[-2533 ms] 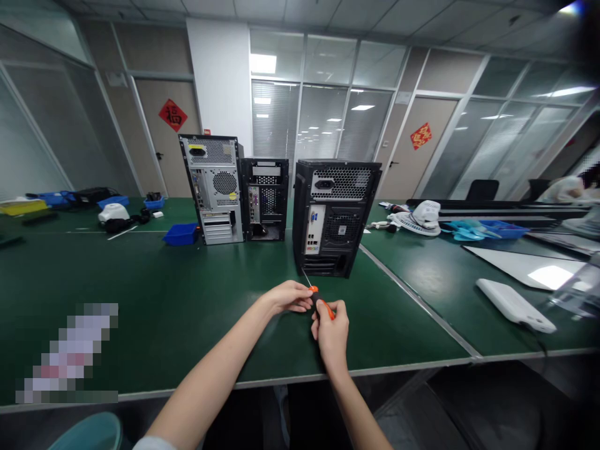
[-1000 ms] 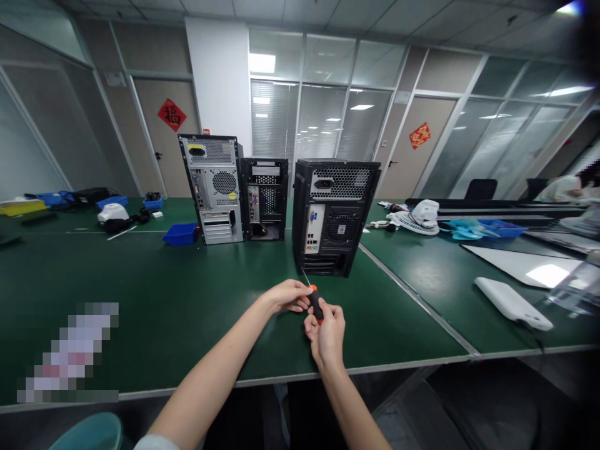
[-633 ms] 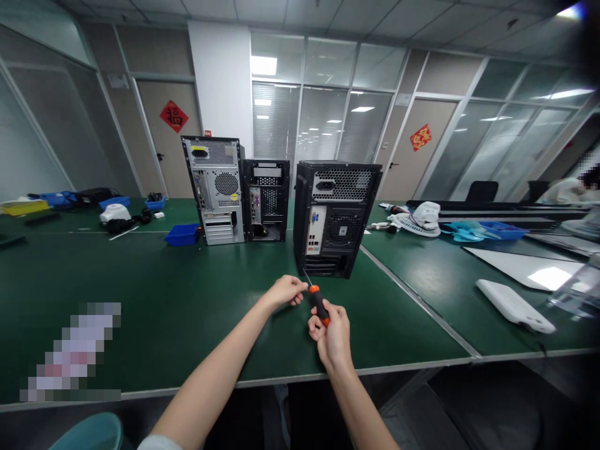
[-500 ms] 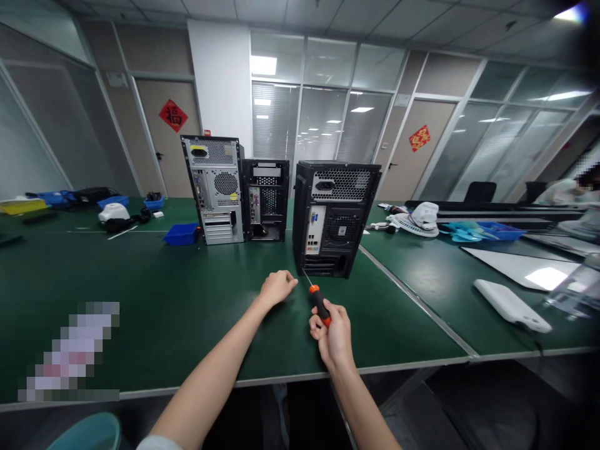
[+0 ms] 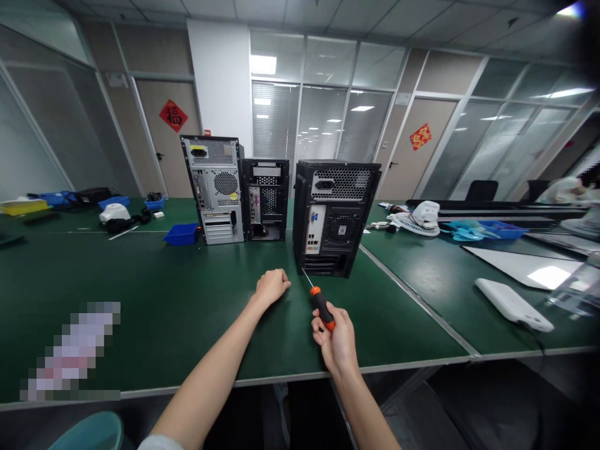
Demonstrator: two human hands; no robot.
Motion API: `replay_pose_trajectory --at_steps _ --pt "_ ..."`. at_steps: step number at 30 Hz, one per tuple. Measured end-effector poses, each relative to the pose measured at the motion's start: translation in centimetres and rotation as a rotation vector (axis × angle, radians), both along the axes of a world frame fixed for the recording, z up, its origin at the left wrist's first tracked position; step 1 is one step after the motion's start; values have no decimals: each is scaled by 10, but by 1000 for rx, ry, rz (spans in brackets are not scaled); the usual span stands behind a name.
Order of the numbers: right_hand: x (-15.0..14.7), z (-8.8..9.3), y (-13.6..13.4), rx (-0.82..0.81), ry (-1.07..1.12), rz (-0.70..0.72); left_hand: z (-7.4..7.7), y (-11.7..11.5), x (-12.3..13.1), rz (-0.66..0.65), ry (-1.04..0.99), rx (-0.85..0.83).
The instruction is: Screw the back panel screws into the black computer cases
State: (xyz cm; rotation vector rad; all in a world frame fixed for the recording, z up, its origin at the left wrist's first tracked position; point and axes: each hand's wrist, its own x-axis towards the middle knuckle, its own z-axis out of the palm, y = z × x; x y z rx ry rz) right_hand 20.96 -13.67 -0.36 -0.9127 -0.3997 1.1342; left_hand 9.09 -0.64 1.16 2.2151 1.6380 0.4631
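Note:
My right hand (image 5: 338,334) is closed round the black and orange handle of a screwdriver (image 5: 322,307). The thin shaft slants up and left, its tip at the lower left corner of the back of a black computer tower (image 5: 347,219). To the left of that corner, my left hand (image 5: 272,285) rests low over the green table, fingers curled in and apart from the tower. Whether anything is inside those fingers is hidden. The tower stands upright with its ports and vents facing me.
Left of it stand a silver-backed tower (image 5: 218,187) and a smaller black tower (image 5: 268,219). A blue tray (image 5: 182,235) sits beside them. On the right lie a white device (image 5: 513,305), a white panel (image 5: 520,265) and a clear container (image 5: 576,284). Another person (image 5: 562,190) is at far right.
My left hand has shifted slightly left, away from the tower. My right hand has moved a little down and right, with the screwdriver tip still at the tower's corner.

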Motion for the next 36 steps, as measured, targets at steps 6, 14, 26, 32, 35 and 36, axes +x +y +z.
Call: replay_pose_trajectory --at_steps 6,14,26,32,35,36 --pt "10 2 -11 66 -91 -54 -7 3 -3 -20 43 85" --pt "50 3 -24 103 -471 -14 -11 2 -1 -76 149 171" --pt "80 -30 -54 31 -957 -20 -30 11 6 -100 139 266" --pt "86 -40 -62 40 -1218 -48 -35 14 5 -141 -11 251" --pt "87 -39 -64 53 -1246 -77 -33 14 5 -158 -56 240" --pt "87 -39 -65 55 -1256 -86 -32 14 6 -166 -102 221"
